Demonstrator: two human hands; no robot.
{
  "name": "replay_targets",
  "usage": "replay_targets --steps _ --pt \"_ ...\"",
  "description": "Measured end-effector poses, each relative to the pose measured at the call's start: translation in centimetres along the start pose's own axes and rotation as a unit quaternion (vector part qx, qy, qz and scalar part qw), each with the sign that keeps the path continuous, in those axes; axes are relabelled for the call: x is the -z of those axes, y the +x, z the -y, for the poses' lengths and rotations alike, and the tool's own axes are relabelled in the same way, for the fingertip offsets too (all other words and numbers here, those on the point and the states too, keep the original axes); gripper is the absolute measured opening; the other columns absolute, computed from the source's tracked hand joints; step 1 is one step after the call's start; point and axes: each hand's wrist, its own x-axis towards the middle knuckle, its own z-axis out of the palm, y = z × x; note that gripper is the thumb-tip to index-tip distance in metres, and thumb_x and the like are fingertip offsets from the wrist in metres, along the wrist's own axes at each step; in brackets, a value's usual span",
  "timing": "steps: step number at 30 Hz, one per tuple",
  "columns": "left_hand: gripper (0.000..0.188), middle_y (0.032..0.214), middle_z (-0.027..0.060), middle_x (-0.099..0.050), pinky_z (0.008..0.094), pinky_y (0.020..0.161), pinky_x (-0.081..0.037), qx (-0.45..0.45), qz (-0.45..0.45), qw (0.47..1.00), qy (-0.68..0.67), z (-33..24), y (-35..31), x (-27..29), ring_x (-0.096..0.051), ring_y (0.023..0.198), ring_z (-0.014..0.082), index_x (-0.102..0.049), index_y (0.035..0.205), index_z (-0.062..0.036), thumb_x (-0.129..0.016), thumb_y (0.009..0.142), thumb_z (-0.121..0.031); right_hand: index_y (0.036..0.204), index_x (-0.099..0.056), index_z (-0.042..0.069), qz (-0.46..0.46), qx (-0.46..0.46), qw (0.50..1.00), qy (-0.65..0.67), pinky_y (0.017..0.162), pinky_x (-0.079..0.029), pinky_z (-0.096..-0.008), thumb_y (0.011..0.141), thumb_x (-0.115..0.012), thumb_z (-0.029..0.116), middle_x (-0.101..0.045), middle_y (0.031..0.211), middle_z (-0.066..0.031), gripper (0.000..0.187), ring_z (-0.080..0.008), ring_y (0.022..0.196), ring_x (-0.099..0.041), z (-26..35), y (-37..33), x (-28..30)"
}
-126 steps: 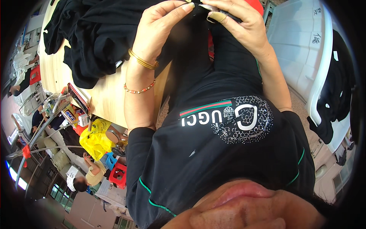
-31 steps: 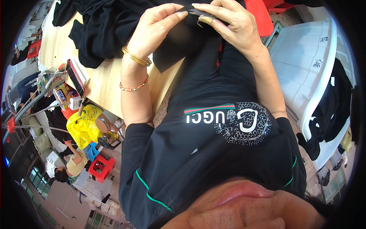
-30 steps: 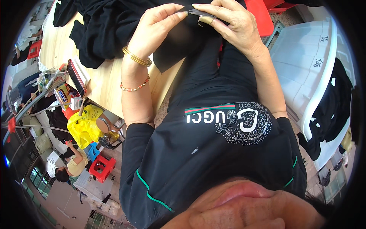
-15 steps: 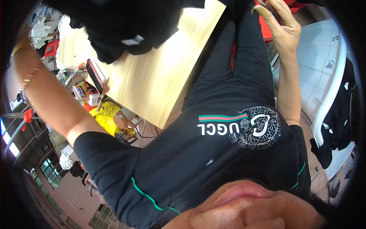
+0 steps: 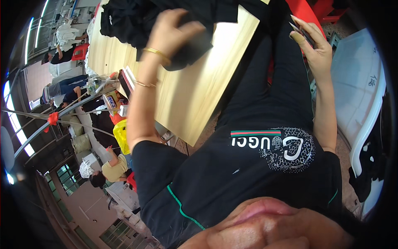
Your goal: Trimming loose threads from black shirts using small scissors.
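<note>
A heap of black garments (image 5: 124, 25) lies on the far part of a light wooden table (image 5: 188, 103). Over its near right part is my left hand (image 5: 172, 35), slightly blurred, thumb and fingers apart, with a black cloth flap (image 5: 192, 56) just beyond and beneath it. I cannot make out whether the fingers touch the cloth. At the upper right, beside my right leg, my right hand (image 5: 317, 47) is closed around a small pair of thread snips (image 5: 295, 27). Their pointed tips stick out past the thumb; the palm hides the rest.
A large white plastic tub (image 5: 356, 79) stands at my right, with black cloth (image 5: 367, 166) beyond it. Red stools (image 5: 327, 12) are at the upper right. Along the table's left edge are a dark red flat case (image 5: 125, 85) and a yellow bag (image 5: 121, 137). Several people work farther left.
My left hand has swung from the far left in over the black garments. The view has turned, bringing more of the room into sight. My right hand still holds the snips.
</note>
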Motion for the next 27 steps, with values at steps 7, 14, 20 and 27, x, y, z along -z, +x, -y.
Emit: replay_targets --steps 7,14,20,27 --pt "0.026 0.098 0.0172 -0.072 0.0431 0.081 -0.058 -0.008 -0.052 0.999 0.01 1.4 -1.9 -2.0 -0.071 0.088 0.0352 -0.074 0.113 -0.0069 -0.062 0.089 -0.002 0.133 -0.069 0.005 0.012 -0.026 0.999 0.033 0.087 -0.046 -0.0197 0.093 -0.075 0.008 -0.062 0.102 0.0008 0.04 -0.0065 0.094 -0.058 -0.2 -0.8 0.0" --pt "0.03 0.129 0.0198 -0.067 0.0412 0.109 -0.051 -0.021 -0.008 0.702 -0.712 6.3 2.9 21.4 -0.066 0.118 0.0275 -0.062 0.127 0.0066 -0.054 0.101 -0.005 0.136 -0.065 0.001 -0.018 -0.066 0.991 0.115 0.096 -0.046 -0.0216 0.096 -0.072 0.005 -0.063 0.115 -0.0026 0.041 -0.0082 0.105 -0.059 -1.2 -1.0 0.3" --pt "0.038 0.125 0.0039 -0.071 0.0215 0.106 -0.046 0.132 -0.42 0.808 -0.391 0.7 3.0 28.0 -0.066 0.114 0.0125 -0.067 0.127 -0.0063 -0.062 0.103 -0.036 0.134 -0.068 0.004 -0.012 -0.045 0.991 0.124 0.086 -0.043 -0.0168 0.094 -0.074 0.006 -0.06 0.103 0.003 0.04 -0.0034 0.092 -0.054 -0.5 -0.7 -0.3" --pt "0.041 0.128 0.0018 -0.072 0.0213 0.109 -0.045 0.085 -0.447 0.742 -0.492 -1.0 2.5 29.9 -0.065 0.121 0.0095 -0.067 0.13 -0.0065 -0.067 0.1 -0.035 0.132 -0.068 0.003 -0.013 -0.074 0.984 0.164 0.09 -0.045 -0.0178 0.095 -0.074 0.006 -0.065 0.11 0.0015 0.038 -0.0045 0.098 -0.059 -0.5 -0.9 -0.9"
